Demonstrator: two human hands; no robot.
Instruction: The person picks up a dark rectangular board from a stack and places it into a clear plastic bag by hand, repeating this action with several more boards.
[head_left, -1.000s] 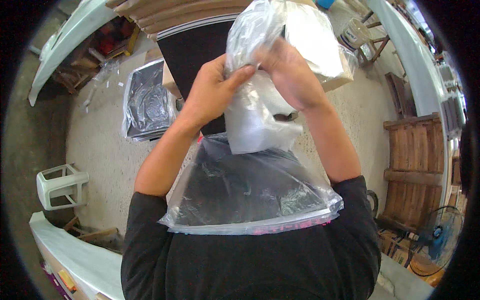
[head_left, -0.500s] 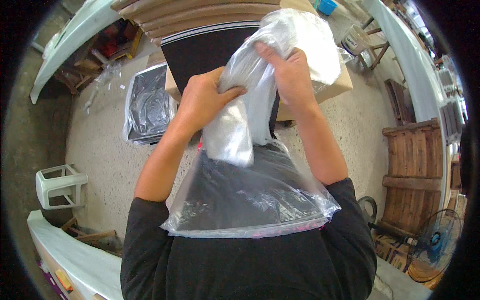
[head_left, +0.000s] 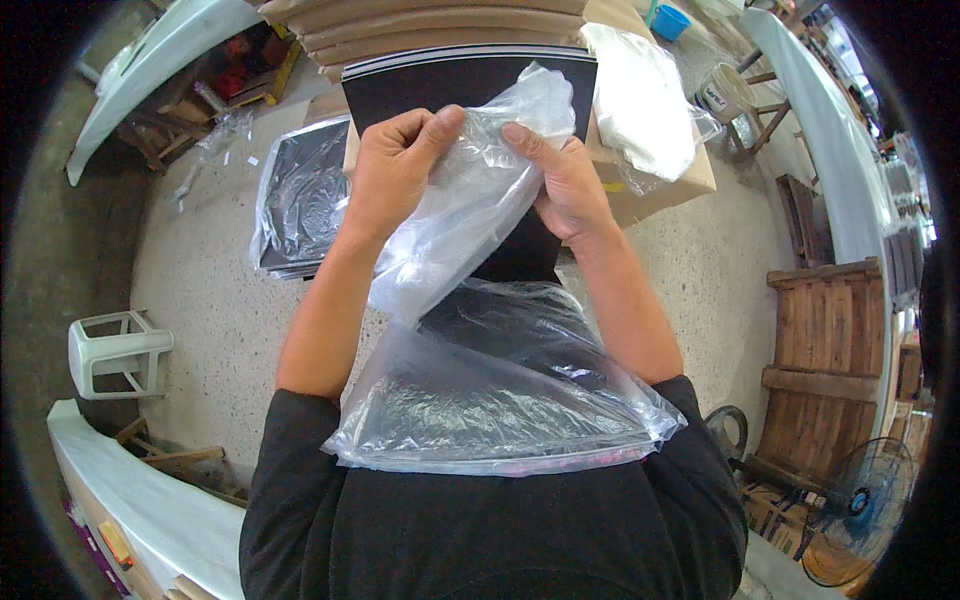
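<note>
Between my hands a clear plastic bag (head_left: 470,190) hangs crumpled, its upper edge pinched on both sides. My left hand (head_left: 405,165) is closed on its left part, thumb on top. My right hand (head_left: 565,180) grips the right side, thumb pressed on the film. Behind the bag lies a stack of black flat panels (head_left: 400,85) with pale edges. Against my body rests a dark flat piece inside clear plastic (head_left: 510,400); the held bag's lower end touches or overlaps it. A pile of folded whitish plastic bags (head_left: 645,105) lies right of the black stack.
A cardboard box (head_left: 665,190) stands under the bag pile, with brown stacked sheets (head_left: 430,30) behind. Plastic-wrapped black panels (head_left: 300,195) sit on the floor at left. Around are a white stool (head_left: 120,350), a bucket (head_left: 725,90), a wooden pallet (head_left: 825,340) and a fan (head_left: 860,505).
My hands have drawn one bag away from the whitish pile, which now lies apart at the right. My left hand moved up, and the bag is spread more between both hands.
</note>
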